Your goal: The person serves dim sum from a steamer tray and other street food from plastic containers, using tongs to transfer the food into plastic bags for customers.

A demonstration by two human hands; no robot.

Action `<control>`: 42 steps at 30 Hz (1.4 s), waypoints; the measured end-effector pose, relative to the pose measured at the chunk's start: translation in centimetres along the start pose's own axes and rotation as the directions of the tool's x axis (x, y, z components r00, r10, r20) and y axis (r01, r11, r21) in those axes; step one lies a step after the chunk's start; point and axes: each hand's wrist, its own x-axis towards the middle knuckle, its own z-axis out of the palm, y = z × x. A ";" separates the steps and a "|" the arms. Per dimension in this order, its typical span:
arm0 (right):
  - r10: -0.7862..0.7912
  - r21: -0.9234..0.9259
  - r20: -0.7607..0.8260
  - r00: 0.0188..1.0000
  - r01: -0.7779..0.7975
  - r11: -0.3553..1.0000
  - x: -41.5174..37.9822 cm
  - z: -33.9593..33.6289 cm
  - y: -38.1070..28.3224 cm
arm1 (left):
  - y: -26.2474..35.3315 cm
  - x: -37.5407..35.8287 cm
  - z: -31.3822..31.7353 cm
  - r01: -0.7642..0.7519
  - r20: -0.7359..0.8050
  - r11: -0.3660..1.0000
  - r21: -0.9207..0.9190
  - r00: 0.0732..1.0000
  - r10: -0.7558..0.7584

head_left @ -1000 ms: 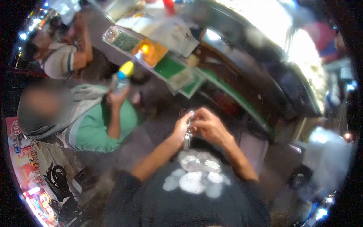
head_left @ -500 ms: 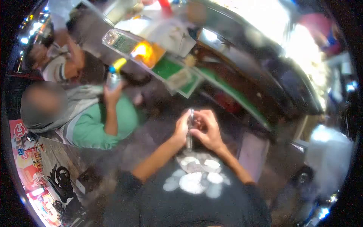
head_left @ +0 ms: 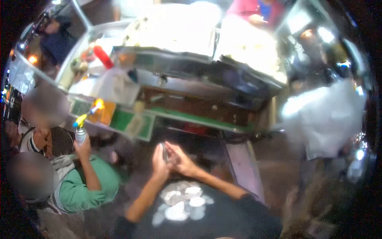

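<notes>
Just above my black shirt [head_left: 223, 217], both hands meet around a slim, flat thing seen edge-on, which looks like a phone [head_left: 163, 150]. My left hand [head_left: 160, 162] is closed along its left side. From the right, my right hand [head_left: 180, 160] wraps it with bent fingers. Blur and the fingers hide most of its face.
At left, a person in a green sleeve [head_left: 89, 191] holds a blowtorch [head_left: 80, 129] with a lit flame. Ahead is a stall counter with a green edge [head_left: 199, 119] and a red bottle [head_left: 103, 57]. A white plastic bag [head_left: 324, 115] hangs at right.
My view has swung right, so the counter, the person with the torch and my hands sit further left. My hands stay around the phone, with the right fingers drawn closer against it.
</notes>
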 end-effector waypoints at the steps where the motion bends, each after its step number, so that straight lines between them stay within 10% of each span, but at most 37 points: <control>1: 0.083 0.102 -0.016 0.996 -0.081 0.992 -0.1 -0.5 0.2 | -0.4 -0.2 0.3 -0.034 0.069 0.998 0.050 0.997 0.031; 4: 0.141 0.062 -0.027 0.990 -0.139 0.988 1.2 -2.2 0.1 | 1.3 -0.4 1.7 -0.088 0.260 0.967 0.240 0.965 0.024; 6: 0.217 0.416 0.022 0.976 -0.206 0.886 0.7 -2.8 -0.3 | 1.2 -0.4 2.2 -0.299 0.354 0.826 0.478 0.926 0.131; 21: 0.292 0.618 -0.252 0.923 -0.079 0.782 -1.3 -4.9 -0.2 | 0.8 -0.5 6.7 -0.163 0.523 0.828 0.537 0.834 -0.175; 26: 0.180 0.395 -0.488 0.854 0.032 0.918 0.1 -5.5 1.5 | 2.2 1.5 1.4 -0.115 0.366 0.801 0.587 0.920 -0.136; 33: 0.429 0.241 -0.343 0.835 -0.363 0.900 2.3 -5.9 0.2 | 5.3 6.3 -11.4 -0.111 -0.253 0.855 0.506 0.929 0.270; 42: 0.548 0.135 0.001 0.837 -0.543 0.829 11.8 3.4 6.9 | 7.5 11.6 -15.3 -0.035 -0.228 0.932 0.361 0.966 0.125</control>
